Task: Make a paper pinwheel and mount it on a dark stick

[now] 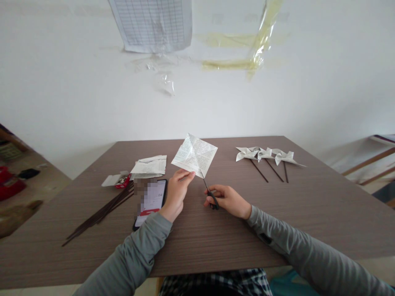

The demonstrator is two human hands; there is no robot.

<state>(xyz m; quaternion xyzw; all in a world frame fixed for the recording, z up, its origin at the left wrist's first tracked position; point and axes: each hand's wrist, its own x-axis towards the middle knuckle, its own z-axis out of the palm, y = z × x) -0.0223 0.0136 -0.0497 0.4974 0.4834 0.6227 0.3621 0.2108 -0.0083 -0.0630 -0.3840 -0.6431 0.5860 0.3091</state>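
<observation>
A square sheet of printed paper (197, 152) with crossing diagonal creases is held up above the table. My left hand (178, 190) pinches it near its lower corner, thumb on top. In my right hand (226, 200) is a pair of scissors (212, 199) with dark handles, fingers through the loops. Their blades point up at the paper's lower corner and overlap it along a crease. Whether the blades are apart there is too small to tell.
Three paper pinwheels (265, 154) on dark sticks lie at the back right. Left are a paper stack (149, 165), a small red-and-white box (121, 181) holding small pieces, a bundle of dark sticks (98, 213) and a phone (154, 199). A wall (197, 111) borders the table's (308, 213) back edge.
</observation>
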